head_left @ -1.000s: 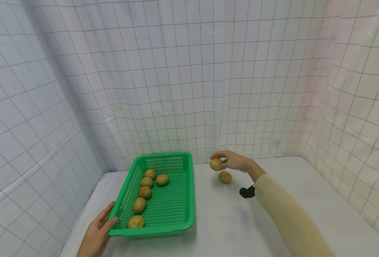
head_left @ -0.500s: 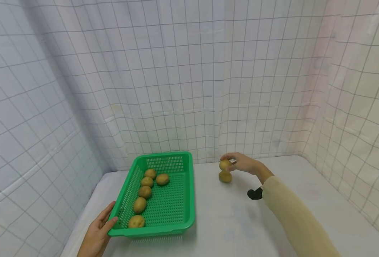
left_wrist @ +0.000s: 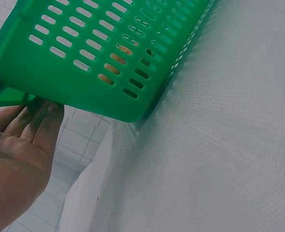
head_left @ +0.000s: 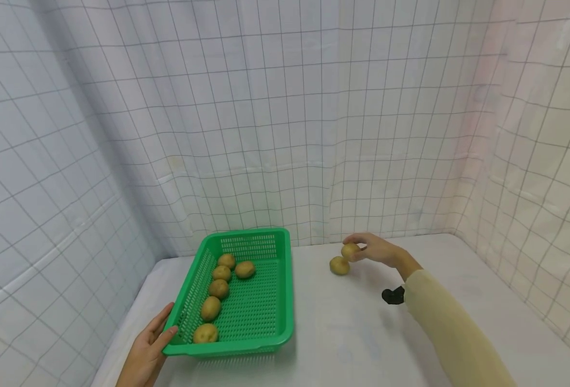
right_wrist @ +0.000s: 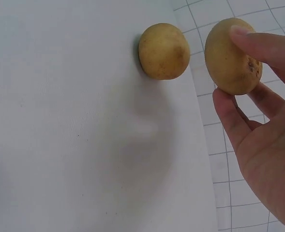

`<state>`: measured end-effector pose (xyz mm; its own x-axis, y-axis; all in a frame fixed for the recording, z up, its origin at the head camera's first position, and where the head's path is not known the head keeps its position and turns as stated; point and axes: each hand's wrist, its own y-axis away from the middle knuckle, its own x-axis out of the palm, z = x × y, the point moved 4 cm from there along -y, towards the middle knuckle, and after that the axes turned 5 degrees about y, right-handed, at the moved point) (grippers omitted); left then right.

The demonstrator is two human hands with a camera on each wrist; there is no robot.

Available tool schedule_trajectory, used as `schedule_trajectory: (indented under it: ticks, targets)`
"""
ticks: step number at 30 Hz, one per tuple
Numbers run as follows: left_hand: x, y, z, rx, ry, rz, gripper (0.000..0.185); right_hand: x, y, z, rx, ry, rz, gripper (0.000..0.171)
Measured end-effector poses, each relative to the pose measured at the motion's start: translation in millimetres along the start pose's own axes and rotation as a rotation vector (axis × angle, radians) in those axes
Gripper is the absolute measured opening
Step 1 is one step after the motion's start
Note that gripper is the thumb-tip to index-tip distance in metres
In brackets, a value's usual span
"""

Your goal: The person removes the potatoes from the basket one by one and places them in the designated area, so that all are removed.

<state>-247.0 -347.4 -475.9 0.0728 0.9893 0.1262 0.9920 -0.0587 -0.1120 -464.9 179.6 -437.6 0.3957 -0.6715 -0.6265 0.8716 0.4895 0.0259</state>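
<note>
My right hand pinches a potato between thumb and fingers, held above the white table. Just beside it, a second potato lies on the table; the right wrist view has this resting potato left of the held one. At the front left corner of a green plastic basket, my left hand grips the rim, thumb on top. From below, the left wrist view has the fingers under that rim. Inside the basket, several potatoes line the left side, with another potato right of the row.
The basket stands on the left part of a white-covered table. White sheeting with a grid pattern hangs behind and on both sides. A black object sits at the right sleeve's cuff.
My right hand has moved right and slightly nearer with the potato, from left of the resting potato to its right. The left hand and basket have stayed in place.
</note>
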Motion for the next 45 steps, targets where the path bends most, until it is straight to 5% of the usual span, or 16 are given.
schedule_trajectory:
  ticks: [25, 45]
  targets:
    - [0.6, 1.3, 0.7, 0.012, -0.011, 0.006, 0.074, 0.1, 22.5, -41.9, 0.09, -0.037, -0.053, 0.056]
    - [1.7, 2.2, -1.6, 0.006, -0.025, 0.001, 0.074, 12.6, 19.8, -52.6, 0.155, -0.006, -0.074, 0.054]
